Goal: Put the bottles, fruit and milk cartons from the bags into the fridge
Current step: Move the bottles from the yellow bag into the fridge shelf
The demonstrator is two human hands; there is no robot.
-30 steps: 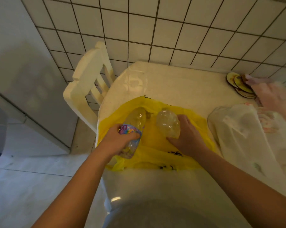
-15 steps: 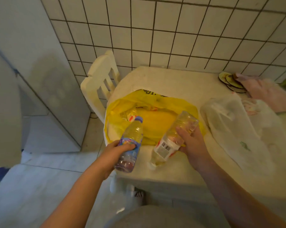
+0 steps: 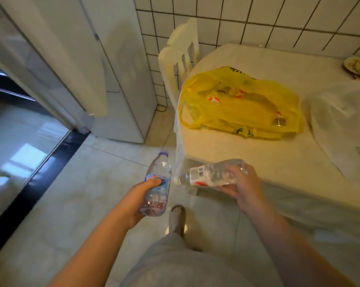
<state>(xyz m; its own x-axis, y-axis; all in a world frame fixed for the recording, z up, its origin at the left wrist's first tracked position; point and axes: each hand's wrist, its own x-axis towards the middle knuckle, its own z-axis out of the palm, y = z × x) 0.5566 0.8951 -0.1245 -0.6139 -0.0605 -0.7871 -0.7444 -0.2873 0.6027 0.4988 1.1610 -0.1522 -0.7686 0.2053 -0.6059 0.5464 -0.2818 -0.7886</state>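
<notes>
Now both hands are loaded and clear of the bench [image 3: 247, 154]. The left hand [image 3: 137, 195] has its fingers clamped round the lower body of a water bottle with a blue-purple label [image 3: 157, 181], held nearly upright, cap pointing up and away. The right hand [image 3: 245, 187] has its fingers clamped on the base end of a clear bottle with a red-and-white label [image 3: 208, 172]; its long axis lies roughly level, neck pointing left toward the other bottle, the two just beside each other but apart.

The white fridge [image 3: 104, 65] stands ahead and to the left, well apart from both bottles, beyond a white chair [image 3: 181, 50]. No open compartment shows, so the door likely needs opening first. The left hand is the nearer to it, though neither hand is free.

On the bench, the yellow plastic bag [image 3: 239, 104] lies slumped open with at least one more small bottle [image 3: 279, 120] and some red-and-white packaging inside; what that packaging is I cannot tell. A translucent white bag [image 3: 340, 121] lies to its right, contents hidden.
</notes>
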